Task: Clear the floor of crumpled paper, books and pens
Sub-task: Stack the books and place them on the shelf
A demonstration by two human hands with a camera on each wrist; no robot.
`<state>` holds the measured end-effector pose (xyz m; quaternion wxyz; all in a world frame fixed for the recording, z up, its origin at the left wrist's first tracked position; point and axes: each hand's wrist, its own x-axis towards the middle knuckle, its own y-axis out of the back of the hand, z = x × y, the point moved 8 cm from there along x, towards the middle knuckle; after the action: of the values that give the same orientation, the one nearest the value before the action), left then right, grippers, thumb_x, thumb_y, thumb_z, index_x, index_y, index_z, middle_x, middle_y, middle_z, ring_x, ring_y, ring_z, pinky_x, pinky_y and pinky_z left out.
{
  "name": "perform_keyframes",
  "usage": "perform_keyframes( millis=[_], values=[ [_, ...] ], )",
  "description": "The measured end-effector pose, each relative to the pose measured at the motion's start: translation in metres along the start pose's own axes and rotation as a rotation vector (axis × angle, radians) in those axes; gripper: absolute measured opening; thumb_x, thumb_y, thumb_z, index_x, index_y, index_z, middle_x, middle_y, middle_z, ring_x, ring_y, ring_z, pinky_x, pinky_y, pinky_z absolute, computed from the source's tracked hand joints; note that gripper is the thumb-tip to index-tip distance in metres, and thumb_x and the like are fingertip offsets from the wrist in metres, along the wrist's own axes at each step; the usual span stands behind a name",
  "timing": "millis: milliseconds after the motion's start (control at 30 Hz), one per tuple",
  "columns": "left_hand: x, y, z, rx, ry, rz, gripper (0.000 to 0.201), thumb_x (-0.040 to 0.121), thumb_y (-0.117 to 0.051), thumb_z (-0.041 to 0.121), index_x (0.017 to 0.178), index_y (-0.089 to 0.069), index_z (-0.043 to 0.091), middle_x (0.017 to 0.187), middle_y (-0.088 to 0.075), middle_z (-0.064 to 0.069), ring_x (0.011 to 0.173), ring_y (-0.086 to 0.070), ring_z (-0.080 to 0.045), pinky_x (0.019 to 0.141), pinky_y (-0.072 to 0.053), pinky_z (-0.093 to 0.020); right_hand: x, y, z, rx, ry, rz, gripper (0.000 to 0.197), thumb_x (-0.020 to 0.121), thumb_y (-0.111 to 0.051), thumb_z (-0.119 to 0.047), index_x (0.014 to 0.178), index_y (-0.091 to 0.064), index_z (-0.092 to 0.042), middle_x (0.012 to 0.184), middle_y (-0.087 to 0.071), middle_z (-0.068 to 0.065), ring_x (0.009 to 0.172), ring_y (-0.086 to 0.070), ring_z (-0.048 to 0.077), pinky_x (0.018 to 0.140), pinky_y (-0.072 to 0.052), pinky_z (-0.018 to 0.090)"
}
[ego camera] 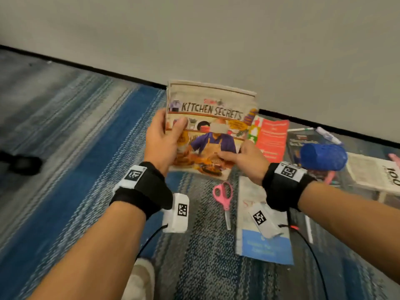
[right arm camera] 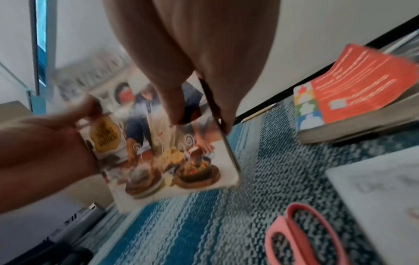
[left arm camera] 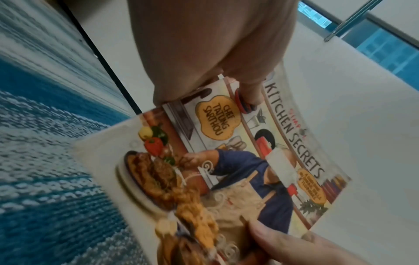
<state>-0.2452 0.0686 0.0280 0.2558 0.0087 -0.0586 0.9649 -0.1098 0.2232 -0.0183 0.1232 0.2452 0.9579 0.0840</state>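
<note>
Both hands hold a cookbook titled Kitchen Secrets (ego camera: 212, 118) (left arm camera: 226, 161) (right arm camera: 163, 152) up off the carpet, cover facing me. My left hand (ego camera: 164, 139) grips its left edge, thumb on the cover. My right hand (ego camera: 244, 159) pinches the lower right edge, thumb on the cover. On the floor to the right lie an orange-covered book (ego camera: 271, 137) (right arm camera: 353, 93), a dark book (ego camera: 299, 139), a white and blue book (ego camera: 264, 245) under my right wrist, and a white book marked 100 (ego camera: 376, 176). Pens (ego camera: 328, 135) lie near the wall.
Pink-handled scissors (ego camera: 225, 198) (right arm camera: 301, 233) lie on the blue striped carpet (ego camera: 86, 148) below the cookbook. A blue cylindrical object (ego camera: 323, 156) rests beside my right wrist. A grey wall (ego camera: 216, 40) with black skirting runs behind. A dark object (ego camera: 23, 163) sits at far left.
</note>
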Motion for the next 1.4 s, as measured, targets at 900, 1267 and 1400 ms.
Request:
perform_keyframes(
  millis=[900,1267,1400],
  values=[
    [-0.014,0.029,-0.161,0.766,0.551,0.161,0.042,0.094,-0.057,0.026,0.123,-0.049,-0.003,0.126,-0.058,-0.024,0.118,-0.054,-0.039,0.093,-0.042,-0.041,-0.006,0.021,0.08,-0.937,-0.163,-0.124,0.029,0.09,-0.059,-0.03,0.108,-0.061,-0.008,0.108,-0.066,0.011,0.101,-0.061,0.03,0.082,-0.047,0.034],
    [-0.064,-0.151,-0.127,1.285,0.076,-0.567,0.03,0.096,-0.047,0.025,0.109,-0.062,0.003,0.112,-0.063,-0.018,0.106,-0.059,-0.036,0.084,-0.048,-0.039,-0.108,0.121,0.152,-1.019,-0.812,-0.188,0.059,0.094,-0.03,-0.063,0.058,-0.043,-0.017,0.059,-0.046,0.0,0.051,-0.042,0.014,0.05,-0.032,0.023],
    [-0.11,-0.183,-0.169,1.412,0.215,-0.816,0.038,0.091,-0.053,0.036,0.111,-0.063,0.006,0.116,-0.061,-0.014,0.11,-0.056,-0.032,0.087,-0.048,-0.037,-0.107,0.114,0.165,-0.931,-0.764,-0.108,0.053,0.093,-0.035,-0.063,0.06,-0.041,-0.021,0.061,-0.044,-0.002,0.054,-0.043,0.013,0.054,-0.034,0.025]
  ],
)
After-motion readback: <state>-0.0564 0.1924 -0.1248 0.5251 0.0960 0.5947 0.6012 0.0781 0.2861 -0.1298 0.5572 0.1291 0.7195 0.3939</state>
